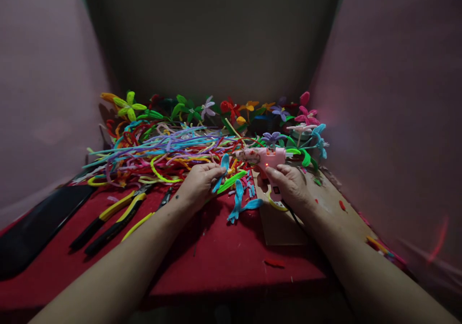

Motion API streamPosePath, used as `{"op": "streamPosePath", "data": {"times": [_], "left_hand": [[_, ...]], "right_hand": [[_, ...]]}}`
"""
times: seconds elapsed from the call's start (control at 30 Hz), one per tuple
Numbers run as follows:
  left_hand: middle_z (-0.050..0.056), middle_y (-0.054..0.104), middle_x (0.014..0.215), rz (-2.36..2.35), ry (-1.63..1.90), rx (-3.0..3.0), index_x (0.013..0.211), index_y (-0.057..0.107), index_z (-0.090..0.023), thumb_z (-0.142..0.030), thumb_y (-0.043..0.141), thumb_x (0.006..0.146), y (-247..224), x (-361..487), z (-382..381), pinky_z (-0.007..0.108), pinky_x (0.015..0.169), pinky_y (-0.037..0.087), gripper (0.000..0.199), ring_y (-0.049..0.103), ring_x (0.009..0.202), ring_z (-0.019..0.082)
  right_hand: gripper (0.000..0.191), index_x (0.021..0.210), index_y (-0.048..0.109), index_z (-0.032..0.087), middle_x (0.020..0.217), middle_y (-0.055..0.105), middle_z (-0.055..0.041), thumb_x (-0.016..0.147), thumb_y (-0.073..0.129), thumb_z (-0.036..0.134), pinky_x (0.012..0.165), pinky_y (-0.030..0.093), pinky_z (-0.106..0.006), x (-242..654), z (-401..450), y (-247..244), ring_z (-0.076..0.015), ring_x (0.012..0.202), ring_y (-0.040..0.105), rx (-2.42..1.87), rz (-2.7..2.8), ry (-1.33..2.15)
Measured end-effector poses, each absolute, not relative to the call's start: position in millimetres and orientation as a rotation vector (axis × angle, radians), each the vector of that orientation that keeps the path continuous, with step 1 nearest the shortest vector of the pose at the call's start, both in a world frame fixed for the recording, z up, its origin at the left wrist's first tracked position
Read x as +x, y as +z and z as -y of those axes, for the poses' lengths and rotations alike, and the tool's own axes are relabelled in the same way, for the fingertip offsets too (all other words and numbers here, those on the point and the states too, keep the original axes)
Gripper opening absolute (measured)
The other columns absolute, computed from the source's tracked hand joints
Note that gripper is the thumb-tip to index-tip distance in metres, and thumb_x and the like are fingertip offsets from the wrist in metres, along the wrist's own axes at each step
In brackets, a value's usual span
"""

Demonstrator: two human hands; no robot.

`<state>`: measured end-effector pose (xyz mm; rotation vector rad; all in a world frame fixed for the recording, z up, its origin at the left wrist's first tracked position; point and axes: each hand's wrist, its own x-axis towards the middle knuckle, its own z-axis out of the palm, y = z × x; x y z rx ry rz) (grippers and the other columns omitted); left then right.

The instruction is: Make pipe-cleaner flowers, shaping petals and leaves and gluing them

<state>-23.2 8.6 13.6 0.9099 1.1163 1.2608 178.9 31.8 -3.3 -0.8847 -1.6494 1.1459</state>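
In the middle of the head view, my left hand (202,182) pinches a blue pipe-cleaner petal (225,162), which stands upright between thumb and fingers. My right hand (288,184) is wrapped round the handle of a pink hot glue gun (276,158) with a small orange light lit. The gun's nozzle points left, close to the petal; I cannot tell whether they touch. Below, between the hands, more blue petals (237,203) lie on the red cloth. Green pipe-cleaner strips (233,182) lie just behind them.
A heap of coloured pipe cleaners (162,146) spreads behind my hands, with finished flowers (207,107) along the back. Yellow-black pliers (115,218) and a black flat object (43,230) lie left. Cardboard (281,230) lies under the gun; its cord (298,220) runs past my right wrist.
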Motion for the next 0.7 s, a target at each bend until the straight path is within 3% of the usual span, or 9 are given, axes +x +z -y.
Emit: {"op": "streamPosePath", "data": {"times": [0.53,0.7], "left_hand": [[-0.005,0.049,0.043,-1.177,1.267,0.926,0.054,0.055,-0.013,-0.018,0.064,0.061,23.0,-19.0,-1.3,0.017,0.038,0.029,0.012,0.039,0.036,0.004],[-0.001,0.056,0.049,-1.155,1.283,0.964,0.057,0.058,-0.012,-0.018,0.065,0.06,19.6,-20.7,-4.5,0.017,0.043,0.033,0.01,0.046,0.042,0.006]], "right_hand": [[0.038,0.06,0.056,0.013,0.051,0.053,-0.0016,0.078,0.054,0.046,0.044,0.03,-0.022,177.0,-30.7,-0.4,-0.0085,0.045,0.043,-0.84,1.653,1.174],[0.038,0.058,0.053,0.014,0.052,0.054,-0.0012,0.078,0.054,0.045,0.043,0.029,-0.022,177.1,-29.0,-0.1,-0.0077,0.044,0.043,-0.865,1.644,1.15]]}}
